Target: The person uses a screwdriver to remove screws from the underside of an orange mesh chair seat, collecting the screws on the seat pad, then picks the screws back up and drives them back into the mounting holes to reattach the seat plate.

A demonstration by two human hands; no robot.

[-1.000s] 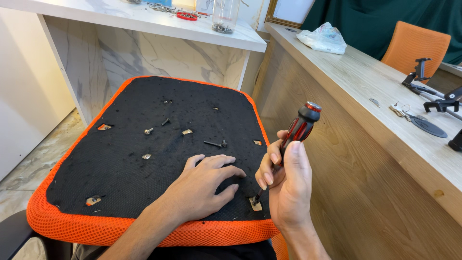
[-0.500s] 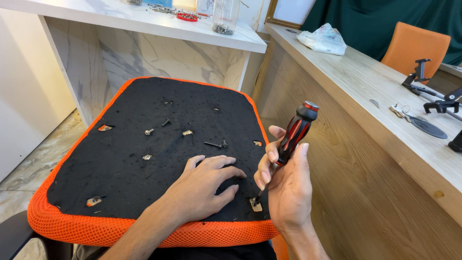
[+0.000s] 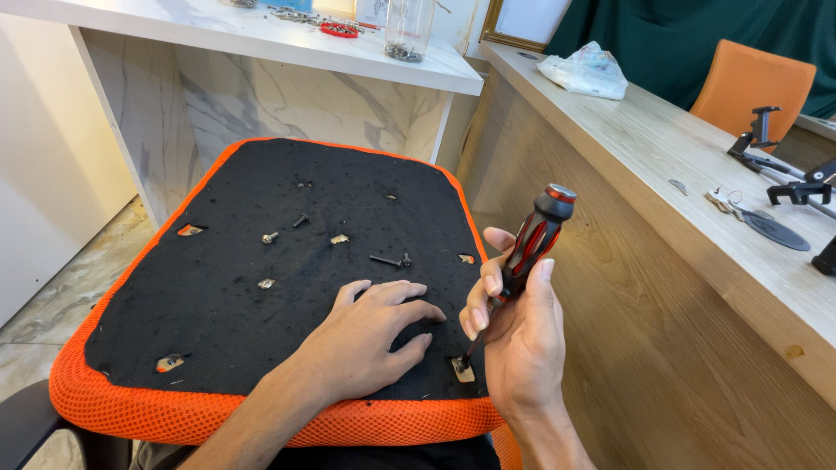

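Right hand: fingers wrapped around the screwdriver, tip seated in the mounting hole at the seat cushion front edge. Left hand: fingers spread flat, bracing the cushion. Advisable: keep shaft square, press firmly. Loose bolt lies nearby.

Right hand holds screwdriver at seat cushion; left hand rests flat.

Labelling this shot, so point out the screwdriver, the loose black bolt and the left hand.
screwdriver [image 3: 535, 239], head view, on its handle.
loose black bolt [image 3: 384, 259], head view, on its shank.
left hand [image 3: 370, 335], head view, on its back.
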